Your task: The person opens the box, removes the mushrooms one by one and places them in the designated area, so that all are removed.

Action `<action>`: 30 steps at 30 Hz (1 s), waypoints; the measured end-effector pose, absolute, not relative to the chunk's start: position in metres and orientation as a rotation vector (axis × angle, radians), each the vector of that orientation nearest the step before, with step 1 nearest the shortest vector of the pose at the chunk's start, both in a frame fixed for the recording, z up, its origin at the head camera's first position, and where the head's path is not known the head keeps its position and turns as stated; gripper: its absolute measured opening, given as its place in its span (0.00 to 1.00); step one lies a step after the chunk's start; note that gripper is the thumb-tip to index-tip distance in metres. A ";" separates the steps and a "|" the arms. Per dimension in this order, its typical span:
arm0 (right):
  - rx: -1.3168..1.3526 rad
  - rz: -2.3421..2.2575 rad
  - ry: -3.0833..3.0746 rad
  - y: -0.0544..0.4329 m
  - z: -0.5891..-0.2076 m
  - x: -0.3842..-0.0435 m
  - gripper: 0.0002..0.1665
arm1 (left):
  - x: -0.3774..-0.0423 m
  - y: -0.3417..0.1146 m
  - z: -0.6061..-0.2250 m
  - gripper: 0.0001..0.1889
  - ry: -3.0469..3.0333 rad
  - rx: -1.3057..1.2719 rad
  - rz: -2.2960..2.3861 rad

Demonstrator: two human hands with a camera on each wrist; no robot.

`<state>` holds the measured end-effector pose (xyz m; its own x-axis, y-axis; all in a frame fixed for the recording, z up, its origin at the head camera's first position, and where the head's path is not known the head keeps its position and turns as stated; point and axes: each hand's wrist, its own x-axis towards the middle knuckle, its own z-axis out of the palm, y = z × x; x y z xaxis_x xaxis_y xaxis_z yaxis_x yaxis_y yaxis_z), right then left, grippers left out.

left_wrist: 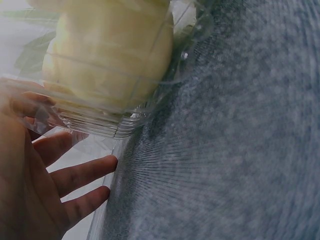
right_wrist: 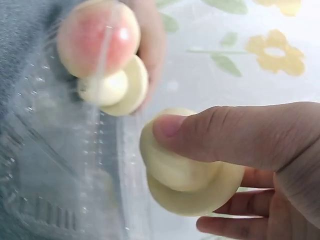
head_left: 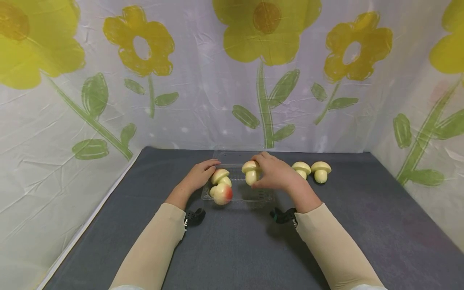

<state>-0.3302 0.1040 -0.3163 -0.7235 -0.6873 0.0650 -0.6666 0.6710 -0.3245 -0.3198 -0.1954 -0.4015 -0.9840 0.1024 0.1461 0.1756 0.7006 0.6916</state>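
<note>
A clear plastic box (head_left: 250,196) stands on the table, its lid (head_left: 232,155) tipped back behind it. In its left part lie two toy mushrooms: one with a red-tinted cap (head_left: 222,194) in front, a paler one (head_left: 220,175) behind. My left hand (head_left: 197,177) rests against the box's left side; the left wrist view shows its fingers (left_wrist: 82,175) spread and fairly straight beside the ridged wall. Over the right part of the box, my right hand (head_left: 275,172) pinches a cream mushroom (right_wrist: 182,172) between thumb and fingers, stem down in the head view.
Two more cream mushrooms, one (head_left: 301,168) partly behind my right hand and one (head_left: 320,172) farther right, stand on the dark grey tablecloth (head_left: 232,249). A flower-printed curtain (head_left: 203,100) hangs behind the table and along its sides.
</note>
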 end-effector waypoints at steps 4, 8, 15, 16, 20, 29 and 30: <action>-1.072 -0.547 2.811 0.115 -0.310 -0.330 0.47 | -0.322 -0.195 -0.403 0.23 -2.804 -0.233 -1.167; -1.001 -0.592 2.796 0.127 -0.304 -0.330 0.47 | -0.323 -0.193 -0.403 0.22 -2.804 -0.242 -1.170; -0.899 -0.597 2.792 0.145 -0.298 -0.340 0.47 | -0.321 -0.192 -0.400 0.23 -2.797 -0.253 -1.144; -0.883 -0.592 2.796 0.147 -0.297 -0.341 0.46 | -0.321 -0.192 -0.400 0.23 -2.797 -0.253 -1.141; -0.793 -0.547 2.819 0.155 -0.296 -0.345 0.44 | -0.321 -0.192 -0.400 0.23 -2.797 -0.260 -1.140; -0.675 -0.349 2.785 0.162 -0.300 -0.343 0.36 | -0.320 -0.193 -0.402 0.23 -2.797 -0.255 -1.154; -0.678 -0.333 2.777 0.162 -0.301 -0.344 0.33 | -0.321 -0.193 -0.402 0.23 -2.795 -0.257 -1.151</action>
